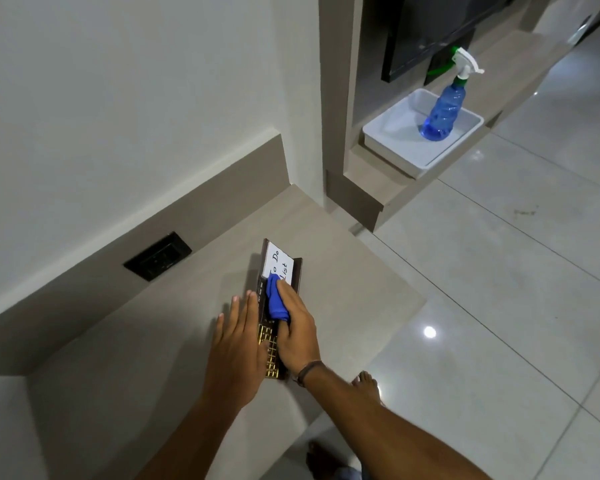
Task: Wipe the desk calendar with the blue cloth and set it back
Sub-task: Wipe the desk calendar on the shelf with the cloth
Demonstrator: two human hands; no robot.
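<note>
Left hand, fingers flat and released, steadies the desk calendar lying on the bench. Right hand presses the blue cloth, clenched, onto it: wiping appears underway, standing it back remains.

One head-worn wide view, aimed forward and steeply down.

The table is seen from above at arm's reach, both forearms entering from the bottom edge; the wall is taken in at upper left, the tiled floor at right, lines bent by the wide lens.
</note>
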